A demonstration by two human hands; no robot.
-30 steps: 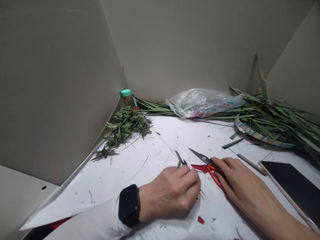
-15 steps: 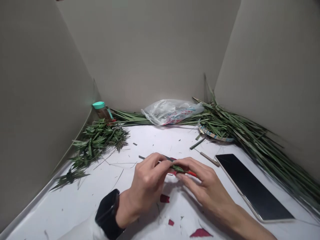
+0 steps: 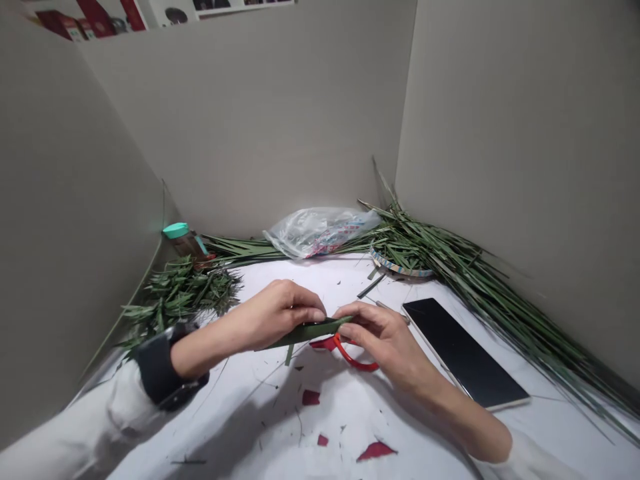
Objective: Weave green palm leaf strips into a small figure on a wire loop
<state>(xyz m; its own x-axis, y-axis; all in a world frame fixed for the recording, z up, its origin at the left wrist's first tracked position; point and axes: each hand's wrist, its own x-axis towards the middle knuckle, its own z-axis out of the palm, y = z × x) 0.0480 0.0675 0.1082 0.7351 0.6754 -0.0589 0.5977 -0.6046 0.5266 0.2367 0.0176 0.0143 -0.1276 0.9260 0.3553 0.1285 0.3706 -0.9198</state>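
A green leaf strip (image 3: 313,331) runs sideways between my two hands, above the white surface. My left hand (image 3: 273,313) is closed on it, thumb lying along its top edge. At the strip's right end, my right hand (image 3: 387,337) pinches the tip between thumb and fingers. Just below the right fingers lie red-handled scissors (image 3: 357,365), partly hidden by that hand. Beside the scissors is a dark red piece (image 3: 324,344). Further red scraps (image 3: 311,398) and a larger red piece (image 3: 377,451) lie nearer to me.
Leafy green sprigs (image 3: 175,290) and a turquoise-lidded bottle (image 3: 185,241) stand at left. A plastic bag (image 3: 320,232) sits at the back. Long green leaves (image 3: 465,280) partly cover a round striped-rim tray (image 3: 400,268). A dark tablet (image 3: 463,353) lies right, by a thin tool (image 3: 385,305).
The view has swung, shifting the surroundings left. My left hand has turned, its forearm now reaching across from the left. The strip between my hands and the scissors' handle show more fully.
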